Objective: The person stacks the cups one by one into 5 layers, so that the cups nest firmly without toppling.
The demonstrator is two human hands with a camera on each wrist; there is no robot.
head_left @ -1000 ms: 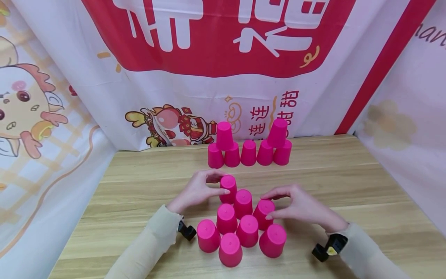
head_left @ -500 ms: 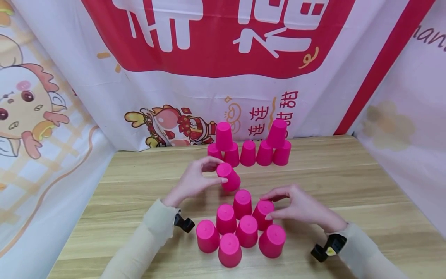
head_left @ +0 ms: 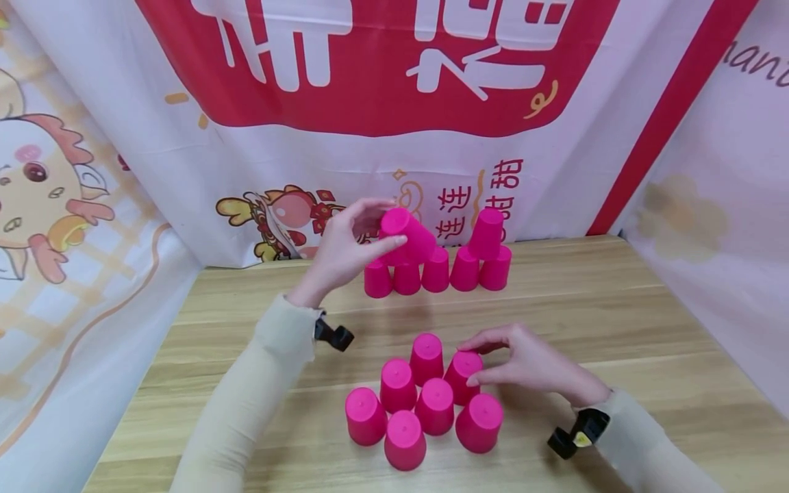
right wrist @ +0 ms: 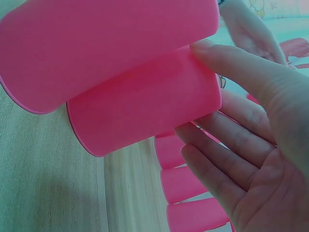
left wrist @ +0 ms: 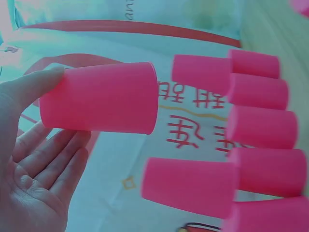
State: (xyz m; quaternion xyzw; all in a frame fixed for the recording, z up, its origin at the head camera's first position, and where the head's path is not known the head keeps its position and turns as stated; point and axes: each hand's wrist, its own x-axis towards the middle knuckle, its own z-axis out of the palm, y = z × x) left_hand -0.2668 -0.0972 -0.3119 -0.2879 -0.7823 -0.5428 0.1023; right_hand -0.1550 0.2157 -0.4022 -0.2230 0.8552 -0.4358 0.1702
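Note:
My left hand point(head_left: 342, 253) holds a pink plastic cup point(head_left: 414, 236) by its closed end, tilted in the air before the back row. In the left wrist view, the thumb lies on one side of this cup point(left wrist: 101, 99) and fingers on the other. Behind it stands a row of upside-down pink cups point(head_left: 436, 270); one upper cup point(head_left: 486, 234) straddles the right pair, and another upper cup point(left wrist: 188, 186) on the left is mostly hidden in the head view. My right hand point(head_left: 530, 363) pinches an upside-down cup point(head_left: 461, 378) standing in the front group.
Several more upside-down pink cups point(head_left: 404, 441) stand close together on the wooden table point(head_left: 308, 424) at the front. A printed cloth point(head_left: 382, 161) hangs right behind the back row. Each wrist wears a small black camera point(head_left: 582, 435).
My left hand has lifted a cup from the far end of the front group and carried it up and back to the rear row, tilting it. The right hand has stayed at its cup.

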